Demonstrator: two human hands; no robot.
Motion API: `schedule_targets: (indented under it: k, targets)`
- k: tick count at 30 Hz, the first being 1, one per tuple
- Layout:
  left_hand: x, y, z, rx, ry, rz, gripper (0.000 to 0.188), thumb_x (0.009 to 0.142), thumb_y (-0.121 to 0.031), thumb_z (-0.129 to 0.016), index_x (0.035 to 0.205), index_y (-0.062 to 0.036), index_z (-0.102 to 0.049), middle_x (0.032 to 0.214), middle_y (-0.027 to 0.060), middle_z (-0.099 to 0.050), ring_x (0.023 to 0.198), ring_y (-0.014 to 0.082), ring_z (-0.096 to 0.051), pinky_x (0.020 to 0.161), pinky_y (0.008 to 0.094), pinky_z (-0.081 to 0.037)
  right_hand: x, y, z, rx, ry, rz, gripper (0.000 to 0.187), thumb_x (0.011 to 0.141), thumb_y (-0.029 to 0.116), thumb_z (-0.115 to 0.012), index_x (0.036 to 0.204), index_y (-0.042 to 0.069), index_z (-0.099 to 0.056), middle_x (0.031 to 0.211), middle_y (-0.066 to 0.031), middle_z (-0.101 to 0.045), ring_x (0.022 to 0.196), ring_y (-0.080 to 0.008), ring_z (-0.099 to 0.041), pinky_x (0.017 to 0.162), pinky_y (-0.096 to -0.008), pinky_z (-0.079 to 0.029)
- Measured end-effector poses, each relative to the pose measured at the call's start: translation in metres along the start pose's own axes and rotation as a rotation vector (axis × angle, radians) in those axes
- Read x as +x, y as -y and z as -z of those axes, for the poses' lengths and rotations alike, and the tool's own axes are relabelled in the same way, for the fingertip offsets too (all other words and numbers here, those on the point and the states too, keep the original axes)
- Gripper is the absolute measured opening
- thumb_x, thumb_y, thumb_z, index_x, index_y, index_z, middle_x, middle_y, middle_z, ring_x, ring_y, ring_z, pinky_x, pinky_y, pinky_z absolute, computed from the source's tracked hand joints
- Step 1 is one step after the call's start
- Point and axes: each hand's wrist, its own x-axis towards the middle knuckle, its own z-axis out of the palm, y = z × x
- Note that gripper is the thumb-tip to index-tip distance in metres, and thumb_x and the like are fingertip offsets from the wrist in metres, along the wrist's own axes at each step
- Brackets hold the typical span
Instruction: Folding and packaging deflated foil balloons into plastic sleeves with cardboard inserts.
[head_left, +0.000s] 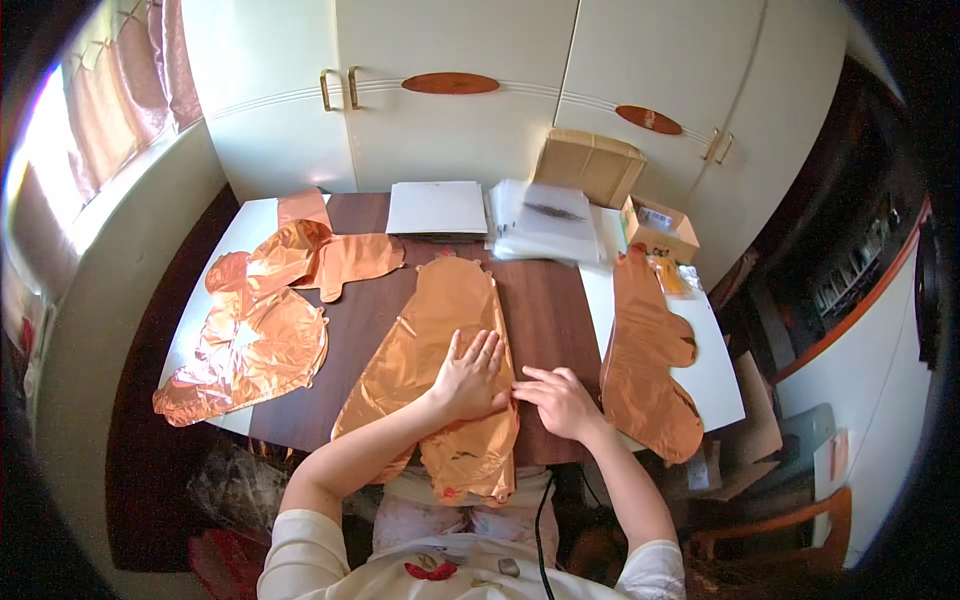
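Observation:
A flat copper-coloured foil balloon (440,310), uninflated, lies in front of me, its lower end hanging past the table's near edge. My left hand (472,378) rests palm down on it with the fingers stretched out. At the balloon's right edge, my right hand (560,400) has its fingertips touching or very close to the foil, fingers extended and apart. Another flat copper foil balloon (650,350) lies on the table to the right. To the left is a crumpled, shiny copper foil balloon (265,340), with more copper foil (355,262) behind it.
The table (555,300) has a dark wood middle and white sides. Along its back are a white paper stack (437,207), clear plastic sleeves (545,225), a cardboard box (588,165) and a small open box (660,228). White cabinets (455,130) stand behind; a wooden chair (780,525) is at lower right.

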Motion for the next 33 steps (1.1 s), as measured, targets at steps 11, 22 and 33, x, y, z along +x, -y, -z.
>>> schedule_targets:
  k: [11, 22, 33]
  targets:
    - [0.000, -0.003, 0.005, -0.011, 0.066, 0.031, 0.084, 0.078, -0.055, -0.040, 0.136, 0.0052, -0.030, 0.143, 0.0204, -0.028, 0.134, 0.0295, -0.025, 0.105, 0.0599, -0.013, 0.054, -0.056, -0.015, -0.035, 0.020, 0.026, 0.035, 0.077, 0.003, -0.048, 0.104, 0.013, -0.067, 0.114, 0.0011, -0.062, 0.114, -0.0176, -0.052, 0.087, -0.0360, -0.039]
    - [-0.001, -0.003, 0.009, -0.033, 0.069, 0.031, 0.085, 0.079, -0.057, -0.041, 0.136, 0.0053, -0.030, 0.143, 0.0214, -0.027, 0.134, 0.0302, -0.024, 0.105, 0.0606, -0.014, 0.106, -0.107, -0.035, -0.019, 0.030, -0.053, 0.039, 0.082, 0.007, -0.040, 0.109, 0.019, -0.065, 0.118, 0.0028, -0.060, 0.115, -0.0201, -0.052, 0.092, -0.0388, -0.039]
    - [-0.002, -0.006, 0.009, -0.053, 0.085, 0.032, 0.082, 0.080, -0.054, -0.041, 0.137, 0.0047, -0.028, 0.144, 0.0204, -0.026, 0.135, 0.0294, -0.023, 0.105, 0.0609, -0.013, 0.125, -0.111, -0.051, -0.033, 0.008, -0.203, 0.039, 0.085, 0.019, -0.042, 0.121, 0.013, -0.056, 0.131, -0.0031, -0.050, 0.126, -0.0240, -0.040, 0.100, -0.0421, -0.031]
